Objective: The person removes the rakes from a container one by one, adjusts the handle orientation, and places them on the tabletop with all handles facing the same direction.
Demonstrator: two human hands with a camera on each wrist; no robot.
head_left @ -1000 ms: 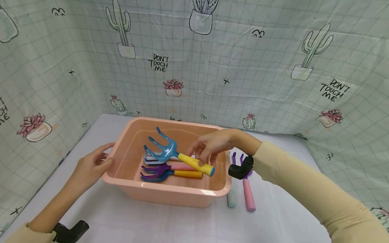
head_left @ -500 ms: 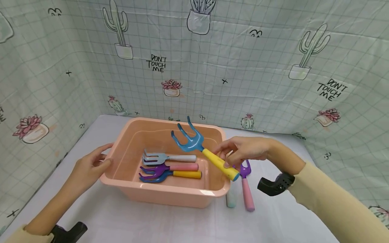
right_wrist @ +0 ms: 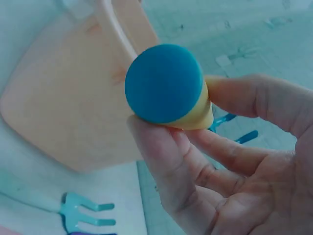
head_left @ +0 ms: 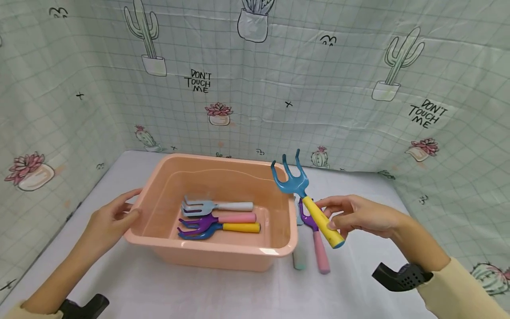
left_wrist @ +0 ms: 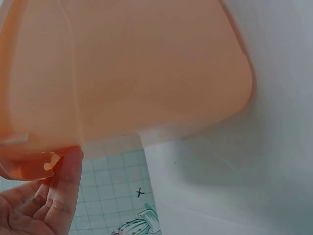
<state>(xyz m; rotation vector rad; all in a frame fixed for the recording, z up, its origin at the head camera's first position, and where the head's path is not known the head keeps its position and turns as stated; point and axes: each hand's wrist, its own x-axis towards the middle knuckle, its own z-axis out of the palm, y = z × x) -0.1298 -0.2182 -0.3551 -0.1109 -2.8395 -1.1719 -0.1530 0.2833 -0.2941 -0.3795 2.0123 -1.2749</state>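
My right hand (head_left: 360, 217) holds a toy hand rake by its yellow handle (head_left: 322, 221), above the table just past the tub's right side. Its blue three-pronged head (head_left: 292, 179) points up and away. In the right wrist view, thumb and fingers pinch the handle near its blue end cap (right_wrist: 164, 83). My left hand (head_left: 107, 223) grips the left rim of the peach tub (head_left: 207, 254), its fingers (left_wrist: 66, 191) under the lip. Inside lie a pale blue rake (head_left: 235, 206), a purple rake with a pink handle (head_left: 237, 218) and a dark blue one with an orange-yellow handle (head_left: 241, 227).
Right of the tub, a purple rake with a pink handle (head_left: 320, 252) lies on the white tabletop (head_left: 207, 292). Beside it is a mint-coloured rake (right_wrist: 80, 210), partly hidden by the tub in the head view. Cactus-printed cloth (head_left: 259, 97) walls the back and sides.
My right hand has carried the blue and yellow rake rightward, out from over the tub to beyond its right rim. The left hand has stayed on the tub's left rim.
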